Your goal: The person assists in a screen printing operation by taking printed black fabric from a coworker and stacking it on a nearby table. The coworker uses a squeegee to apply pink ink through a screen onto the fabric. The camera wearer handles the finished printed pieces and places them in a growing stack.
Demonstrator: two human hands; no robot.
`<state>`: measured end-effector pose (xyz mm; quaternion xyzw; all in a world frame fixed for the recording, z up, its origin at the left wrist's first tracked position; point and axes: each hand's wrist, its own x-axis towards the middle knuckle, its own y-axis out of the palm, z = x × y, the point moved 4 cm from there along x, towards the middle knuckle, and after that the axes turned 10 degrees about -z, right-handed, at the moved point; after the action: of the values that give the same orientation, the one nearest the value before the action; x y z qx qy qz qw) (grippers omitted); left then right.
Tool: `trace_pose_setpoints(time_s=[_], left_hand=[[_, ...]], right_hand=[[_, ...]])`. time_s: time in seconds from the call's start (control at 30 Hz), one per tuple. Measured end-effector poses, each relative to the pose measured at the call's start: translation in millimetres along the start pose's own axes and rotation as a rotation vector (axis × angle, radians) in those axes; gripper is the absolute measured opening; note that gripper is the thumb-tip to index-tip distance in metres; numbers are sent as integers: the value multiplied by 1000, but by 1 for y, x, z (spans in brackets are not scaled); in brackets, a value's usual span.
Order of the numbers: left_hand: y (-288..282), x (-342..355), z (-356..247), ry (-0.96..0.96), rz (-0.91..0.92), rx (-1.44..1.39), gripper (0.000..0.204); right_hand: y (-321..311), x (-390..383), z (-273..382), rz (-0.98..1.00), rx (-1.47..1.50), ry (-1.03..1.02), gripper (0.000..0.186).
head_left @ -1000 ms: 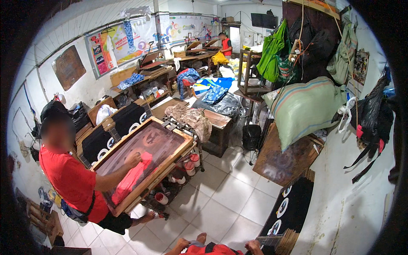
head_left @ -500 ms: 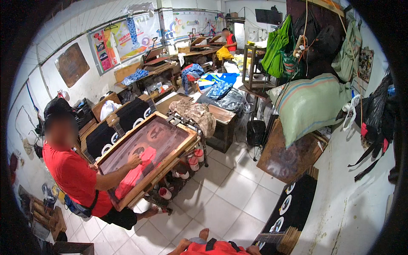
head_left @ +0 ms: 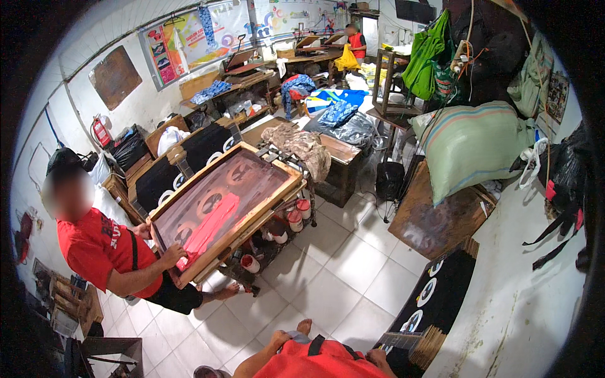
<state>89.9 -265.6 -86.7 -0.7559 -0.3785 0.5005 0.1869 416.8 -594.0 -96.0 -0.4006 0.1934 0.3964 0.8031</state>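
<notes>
Printed black panels (head_left: 423,309) sat stacked by the wall, right beside my right hand (head_left: 377,358). Left hand (head_left: 279,340) near my knee; couldn't tell either grip. Plenty looked stacked already, nothing picked up.

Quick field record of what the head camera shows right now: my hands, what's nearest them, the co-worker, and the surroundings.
left hand: low in view, only partly seen, grip unclear
right hand: at the stack of black printed boards against the right wall
co-worker: red shirt, hand on the wooden-framed printing screen, red ink on the mesh
under screen: red-and-white ink pots on a rack
floor: white tiles
right: striped green sack
</notes>
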Motion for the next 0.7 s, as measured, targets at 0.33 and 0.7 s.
trace_pose_setpoints(time_s=[0.33, 0.7], left_hand=[[-23, -30, -1, 72, 62, -4, 34], [4, 19, 29, 246, 116, 109, 29]], right_hand=[[43, 54, -65, 25, 675, 372, 20], [32, 40, -17, 206, 546, 221, 23]])
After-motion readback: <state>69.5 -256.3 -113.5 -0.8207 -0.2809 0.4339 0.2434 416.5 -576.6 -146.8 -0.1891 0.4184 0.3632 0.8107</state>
